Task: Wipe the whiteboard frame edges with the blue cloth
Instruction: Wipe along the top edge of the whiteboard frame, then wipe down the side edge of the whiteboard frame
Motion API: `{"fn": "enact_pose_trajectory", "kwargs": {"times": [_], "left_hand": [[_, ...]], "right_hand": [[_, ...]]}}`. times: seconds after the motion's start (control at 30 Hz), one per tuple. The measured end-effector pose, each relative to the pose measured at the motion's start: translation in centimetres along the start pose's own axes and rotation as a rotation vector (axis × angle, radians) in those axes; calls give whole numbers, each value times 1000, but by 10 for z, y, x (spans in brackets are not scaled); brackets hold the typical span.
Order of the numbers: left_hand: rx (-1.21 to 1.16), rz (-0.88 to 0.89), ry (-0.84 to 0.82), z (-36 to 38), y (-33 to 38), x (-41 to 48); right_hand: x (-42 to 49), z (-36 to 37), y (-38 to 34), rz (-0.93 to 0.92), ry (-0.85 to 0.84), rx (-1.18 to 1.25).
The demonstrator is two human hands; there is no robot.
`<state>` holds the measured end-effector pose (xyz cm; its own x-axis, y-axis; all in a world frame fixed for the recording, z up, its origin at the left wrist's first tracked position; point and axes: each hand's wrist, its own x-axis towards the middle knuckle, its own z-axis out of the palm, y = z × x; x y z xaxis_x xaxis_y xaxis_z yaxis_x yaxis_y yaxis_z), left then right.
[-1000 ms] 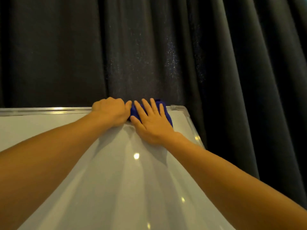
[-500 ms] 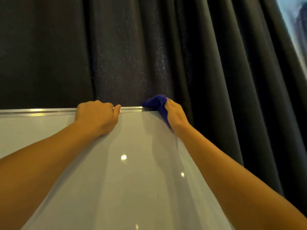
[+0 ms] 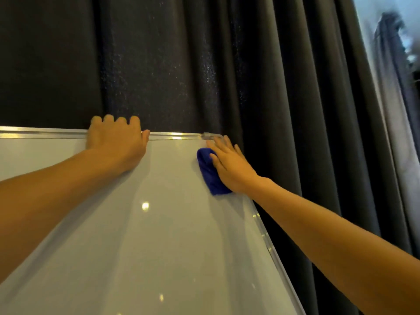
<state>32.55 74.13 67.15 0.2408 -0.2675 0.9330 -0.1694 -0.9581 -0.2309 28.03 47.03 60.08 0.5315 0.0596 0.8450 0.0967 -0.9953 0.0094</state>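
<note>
A whiteboard (image 3: 145, 235) with a silver metal frame (image 3: 175, 135) fills the lower left of the head view. My left hand (image 3: 116, 142) grips the top frame edge, fingers curled over it. My right hand (image 3: 229, 164) lies flat on the blue cloth (image 3: 210, 172), pressing it against the board's right frame edge just below the top right corner (image 3: 210, 135). Part of the cloth is hidden under my palm.
Dark grey curtains (image 3: 272, 87) hang directly behind and to the right of the board. A strip of bright window (image 3: 395, 64) shows at the far right. The right frame edge (image 3: 270, 248) runs down toward the lower right.
My right hand moved the cloth from the top edge around the top right corner and down onto the right edge. My left hand stayed on the top frame.
</note>
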Motion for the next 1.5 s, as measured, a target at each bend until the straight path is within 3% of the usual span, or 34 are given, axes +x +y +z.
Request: {"fn": "enact_pose_trajectory", "kwargs": {"times": [0.1,0.2,0.27,0.4,0.6,0.7,0.77,0.93,1.0,1.17,1.23,1.3,1.4,1.5], "left_hand": [[-95,128,104,-11,25,-6],[-194,347,68,-15,65,-15],[-269,404,31,-12,90,-18],[-346,355,-71,1,112,-17],[-282,541,-199,16,157,-59],[-266,644,-277,22,186,-113],[-260,786,-296,18,207,-161],[-223,728,-233,15,208,-154],[-234,810,-264,6,212,-172],[-210,1005,-278,-5,226,-239],[-209,1015,-283,-8,227,-245],[-219,1035,-282,-8,229,-253],[-216,1102,-310,-12,234,-277],[-181,1066,-314,-13,239,-296]], "right_hand": [[18,0,10,315,153,47],[35,0,7,506,253,217],[29,10,-2,458,234,121],[-27,30,-14,314,160,53],[-149,48,-30,401,66,17],[-237,58,-42,582,48,68],[-318,61,-60,809,27,67],[-391,72,-61,946,122,76],[-419,78,-67,1050,60,4],[-539,92,-81,1690,172,104],[-578,94,-82,1953,138,142],[-584,94,-85,2061,134,163],[-535,98,-77,1955,256,179],[-460,94,-76,1609,550,310]]}}
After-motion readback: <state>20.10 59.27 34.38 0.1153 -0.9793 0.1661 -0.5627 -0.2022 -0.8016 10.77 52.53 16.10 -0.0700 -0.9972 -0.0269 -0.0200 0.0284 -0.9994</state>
